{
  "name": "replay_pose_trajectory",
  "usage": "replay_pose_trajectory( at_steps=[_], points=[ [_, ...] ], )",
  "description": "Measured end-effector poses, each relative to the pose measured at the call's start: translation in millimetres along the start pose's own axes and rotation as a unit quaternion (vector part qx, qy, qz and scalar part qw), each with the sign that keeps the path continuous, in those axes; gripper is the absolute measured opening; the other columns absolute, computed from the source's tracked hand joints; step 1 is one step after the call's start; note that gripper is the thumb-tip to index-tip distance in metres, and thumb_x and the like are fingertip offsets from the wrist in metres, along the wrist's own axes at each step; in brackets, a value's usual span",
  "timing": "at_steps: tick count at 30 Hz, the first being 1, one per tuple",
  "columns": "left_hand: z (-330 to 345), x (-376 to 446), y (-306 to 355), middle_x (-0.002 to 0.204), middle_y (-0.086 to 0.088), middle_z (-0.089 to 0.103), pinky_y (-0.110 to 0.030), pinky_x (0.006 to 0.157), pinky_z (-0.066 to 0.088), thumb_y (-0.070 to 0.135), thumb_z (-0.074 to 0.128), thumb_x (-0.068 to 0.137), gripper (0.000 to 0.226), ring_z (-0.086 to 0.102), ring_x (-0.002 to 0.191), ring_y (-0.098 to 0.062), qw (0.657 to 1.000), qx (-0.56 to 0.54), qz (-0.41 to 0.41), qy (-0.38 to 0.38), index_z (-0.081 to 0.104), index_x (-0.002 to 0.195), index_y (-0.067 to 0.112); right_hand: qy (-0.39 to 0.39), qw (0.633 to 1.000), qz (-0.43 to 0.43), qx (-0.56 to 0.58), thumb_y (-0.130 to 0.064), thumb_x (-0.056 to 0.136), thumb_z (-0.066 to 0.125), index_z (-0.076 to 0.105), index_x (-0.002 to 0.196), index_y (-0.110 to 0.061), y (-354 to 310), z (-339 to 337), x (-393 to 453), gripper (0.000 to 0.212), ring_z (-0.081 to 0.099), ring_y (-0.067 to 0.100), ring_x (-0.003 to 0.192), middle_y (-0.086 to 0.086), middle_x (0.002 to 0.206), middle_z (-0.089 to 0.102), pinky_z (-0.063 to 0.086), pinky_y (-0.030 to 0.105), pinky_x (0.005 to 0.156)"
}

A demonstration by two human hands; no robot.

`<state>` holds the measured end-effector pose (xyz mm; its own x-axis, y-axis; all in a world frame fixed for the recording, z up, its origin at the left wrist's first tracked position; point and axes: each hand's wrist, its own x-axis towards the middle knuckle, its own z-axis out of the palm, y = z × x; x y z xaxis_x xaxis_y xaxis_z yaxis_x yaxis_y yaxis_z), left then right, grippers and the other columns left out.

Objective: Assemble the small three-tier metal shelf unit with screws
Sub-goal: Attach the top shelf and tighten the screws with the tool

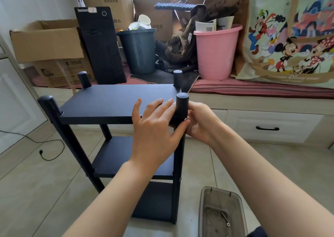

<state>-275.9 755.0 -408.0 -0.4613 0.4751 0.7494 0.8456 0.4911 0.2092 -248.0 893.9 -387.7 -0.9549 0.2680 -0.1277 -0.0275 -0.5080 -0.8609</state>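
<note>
At the near right corner of the shelf unit, both your hands meet on the corner post. The unit stands upright on the tiled floor, all three black boards seated between four posts, and this post rises just above the top board.

Your left hand lies across the board's corner with fingers nearly straight and the thumb pressed against the post's near side — a bracing touch, not a closed grip. Your right hand is curled behind the post; whether its grip holds a screw or tool cannot be told, since the post hides the fingertips.

Risks, as judged from this position:
- A screw started by feel behind the post may go in crooked and bind; the hole is not in your sight.
- Pressing down on one corner may rock the unit. The far left post looks tilted — lens distortion may account for it — so joints there could be loose.
- A dropped screw would fall to the floor, not into the grey tray near your right forearm, which holds what looks like a small tool and a washer.

Beyond stand the cardboard boxes, computer tower, dark bin and pink bin.
</note>
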Motion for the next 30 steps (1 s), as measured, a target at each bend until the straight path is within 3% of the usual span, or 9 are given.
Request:
replay_pose_trajectory(
  at_steps=[4,7,11,13,17,21,23,25,30],
  points=[
    [-3.1,2.2,-5.6,0.124,0.005,0.071,-0.045,0.113,0.021,0.052,0.054,0.09,0.049,0.059,0.125,-0.018,0.999,-0.051,0.008,-0.003,0.073,0.121,0.02,0.023,0.999,-0.021,-0.031,-0.015,0.097,0.051,0.068,0.103,0.003,3.1,4.0,-5.2,0.025,0.068,0.032,0.094,0.022,0.103,0.067,0.055,0.047,0.095],
    [-6.2,3.9,-12.4,0.124,0.007,0.071,-0.045,0.106,0.027,0.051,0.056,0.089,0.046,0.059,0.125,-0.017,0.996,-0.087,0.02,-0.012,0.073,0.12,0.022,0.034,0.996,-0.042,-0.07,-0.018,0.097,0.055,0.071,0.103,0.001,4.7,6.2,-10.8,0.026,0.066,0.034,0.093,0.022,0.1,0.068,0.052,0.049,0.099],
    [-9.5,4.8,-21.9,0.123,0.017,0.066,-0.04,0.1,0.026,0.052,0.058,0.088,0.046,0.058,0.124,-0.015,0.991,-0.125,0.04,-0.015,0.073,0.121,0.024,0.024,0.992,-0.043,-0.114,-0.028,0.1,0.051,0.069,0.114,-0.002,5.6,-0.6,-16.9,0.034,0.071,0.029,0.087,0.019,0.102,0.071,0.059,0.037,0.072],
    [-10.9,3.9,-25.0,0.121,0.023,0.059,-0.041,0.098,0.028,0.052,0.06,0.087,0.045,0.058,0.123,-0.013,0.99,-0.132,0.045,-0.015,0.073,0.12,0.024,0.013,0.991,-0.022,-0.129,-0.034,0.103,0.047,0.069,0.114,-0.004,5.8,-9.1,-19.4,0.039,0.073,0.023,0.084,0.016,0.102,0.072,0.058,0.03,0.066],
    [-13.4,2.5,-25.8,0.118,0.024,0.056,-0.043,0.097,0.03,0.05,0.062,0.087,0.043,0.057,0.121,-0.01,0.989,-0.138,0.046,-0.013,0.075,0.115,0.021,0.013,0.981,0.03,-0.193,-0.032,0.103,0.047,0.064,0.116,-0.003,4.0,-48.6,-30.2,0.035,0.073,0.027,0.097,0.015,0.104,0.075,0.059,0.036,0.08],
    [-13.6,2.7,-23.4,0.117,0.024,0.056,-0.044,0.098,0.029,0.052,0.059,0.087,0.044,0.05,0.119,-0.001,0.988,-0.151,0.038,-0.019,0.075,0.114,0.021,0.06,0.945,0.144,-0.287,-0.022,0.102,0.051,0.06,0.119,-0.003,24.5,-110.0,-44.4,0.027,0.073,0.027,0.095,0.016,0.102,0.075,0.06,0.036,0.082],
    [-13.0,2.4,-22.7,0.117,0.024,0.056,-0.043,0.098,0.029,0.051,0.059,0.088,0.043,0.053,0.119,-0.004,0.989,-0.142,0.038,-0.017,0.076,0.114,0.02,0.082,0.914,0.21,-0.338,-0.02,0.102,0.052,0.06,0.118,-0.002,49.3,-139.6,-49.9,0.025,0.072,0.025,0.088,0.016,0.101,0.075,0.058,0.037,0.082],
    [-12.3,1.7,-22.5,0.116,0.022,0.057,-0.045,0.098,0.03,0.049,0.06,0.089,0.042,0.056,0.12,-0.009,0.99,-0.131,0.043,-0.015,0.076,0.113,0.019,0.112,0.889,0.265,-0.355,-0.016,0.102,0.051,0.058,0.119,0.001,83.2,-166.6,-53.0,0.025,0.068,0.022,0.075,0.015,0.094,0.072,0.056,0.031,0.069],
    [-8.8,-0.8,-22.2,0.117,0.018,0.059,-0.042,0.098,0.029,0.045,0.061,0.091,0.039,0.055,0.119,-0.007,0.993,-0.114,0.043,-0.002,0.076,0.112,0.016,0.168,0.852,0.343,-0.358,-0.002,0.1,0.044,0.055,0.096,-0.002,175.0,-216.1,-59.3,0.011,0.045,0.014,0.052,0.009,0.071,0.053,0.032,0.021,0.045]
  ],
)
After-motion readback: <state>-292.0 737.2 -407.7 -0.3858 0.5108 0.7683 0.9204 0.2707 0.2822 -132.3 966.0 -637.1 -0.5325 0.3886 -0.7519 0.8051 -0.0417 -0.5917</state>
